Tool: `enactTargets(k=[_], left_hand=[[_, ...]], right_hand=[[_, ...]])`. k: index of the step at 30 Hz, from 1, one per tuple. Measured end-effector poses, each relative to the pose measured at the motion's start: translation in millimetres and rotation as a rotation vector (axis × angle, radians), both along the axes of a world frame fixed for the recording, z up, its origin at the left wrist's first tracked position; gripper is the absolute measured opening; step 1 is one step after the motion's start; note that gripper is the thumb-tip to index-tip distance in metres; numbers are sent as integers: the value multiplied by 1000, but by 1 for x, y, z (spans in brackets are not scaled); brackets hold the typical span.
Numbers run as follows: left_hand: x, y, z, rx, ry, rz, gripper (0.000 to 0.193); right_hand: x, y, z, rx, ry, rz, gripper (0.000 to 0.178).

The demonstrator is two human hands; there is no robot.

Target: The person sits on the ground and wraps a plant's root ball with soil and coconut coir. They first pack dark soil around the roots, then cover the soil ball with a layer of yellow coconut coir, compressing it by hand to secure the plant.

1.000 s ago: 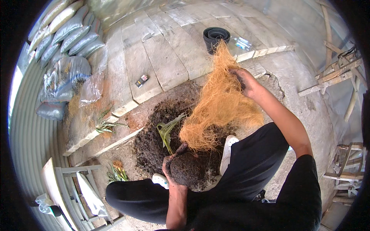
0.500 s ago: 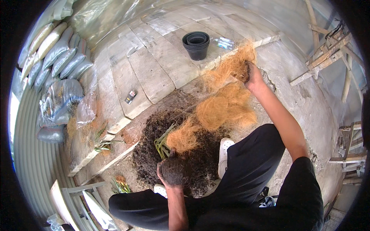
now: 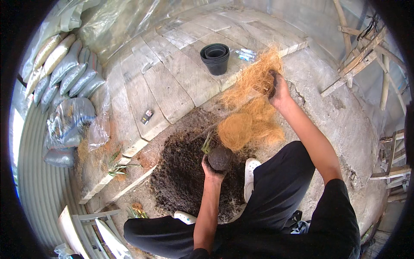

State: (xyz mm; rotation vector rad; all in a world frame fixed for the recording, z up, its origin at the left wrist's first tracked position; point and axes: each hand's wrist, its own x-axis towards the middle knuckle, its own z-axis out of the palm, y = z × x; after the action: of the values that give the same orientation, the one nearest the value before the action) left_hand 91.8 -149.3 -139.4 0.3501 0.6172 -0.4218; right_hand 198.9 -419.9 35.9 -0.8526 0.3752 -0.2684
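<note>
A rounded ball of dark soil (image 3: 220, 158) rests in my left hand (image 3: 211, 172), whose fingers curl round its side and underside. Green leaves or stems (image 3: 207, 143) stick out from the far side of the ball; their full length is hidden. Out to the right, my right hand (image 3: 281, 90) grips a loose clump of orange-brown coconut fibre (image 3: 261, 77); dirt darkens its fingers. More coconut fibre (image 3: 241, 127) lies on the ground between my hands. Beneath my left hand spreads a heap of dark potting soil (image 3: 179, 172).
Stacked black pots (image 3: 214, 60) and a plastic bottle (image 3: 245, 55) stand on the raised slabs ahead, with a small box (image 3: 147, 116) nearer. Filled sacks (image 3: 71, 69) pile up at left. A wooden stool (image 3: 88, 233) is lower left, wooden frames (image 3: 355, 71) at right.
My left hand has moved forward and right with the soil ball. The fibre beside the leaves no longer shows over the soil heap. My right hand keeps its grip on the fibre clump.
</note>
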Motion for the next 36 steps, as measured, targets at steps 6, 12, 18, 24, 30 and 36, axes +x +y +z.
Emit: enactTargets(k=[6,12,18,24,30,36], left_hand=[[-14,34,29,-79,-156,31,54],[-20,71,100,-141,-396,8,57],[-37,80,125,29,-516,20,55],[-44,72,104,-194,-471,-155,48],[-48,72,87,-224,-280,-222,52],[-50,75,72,-314,-339,-278,54]], right_hand=[[-3,13,6,-23,6,70,34],[-11,40,15,-195,17,247,38],[-45,127,39,-535,97,542,45],[-39,155,13,-361,123,702,40],[-36,157,44,-266,81,470,44],[10,106,32,-68,38,258,39]])
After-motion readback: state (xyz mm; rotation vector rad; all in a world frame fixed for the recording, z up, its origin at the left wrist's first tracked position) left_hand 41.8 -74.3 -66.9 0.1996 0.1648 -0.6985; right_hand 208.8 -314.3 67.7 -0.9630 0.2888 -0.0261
